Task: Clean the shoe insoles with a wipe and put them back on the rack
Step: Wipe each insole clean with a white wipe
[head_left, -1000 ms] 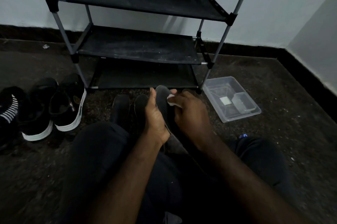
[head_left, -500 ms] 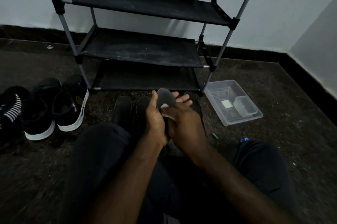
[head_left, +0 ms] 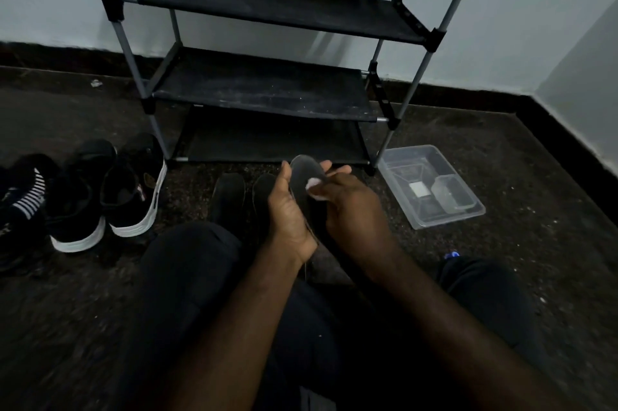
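Note:
My left hand [head_left: 289, 213] grips a dark grey insole [head_left: 306, 173] from behind, thumb on its left edge and fingertips showing past its right edge. My right hand [head_left: 351, 210] pinches a small white wipe [head_left: 314, 188] and presses it against the upper part of the insole. Two more dark insoles [head_left: 229, 193] lie on the floor just left of my hands. The black shoe rack [head_left: 264, 89] stands right behind, its three shelves bare.
Black sneakers with white soles [head_left: 133, 190] and a striped shoe [head_left: 28, 200] sit on the floor at left. A clear plastic tray [head_left: 431, 186] holding a small white item lies right of the rack. My dark-trousered knees fill the foreground.
My right hand has slid the wipe back up the insole after moving down it half a second ago. My left hand keeps its hold.

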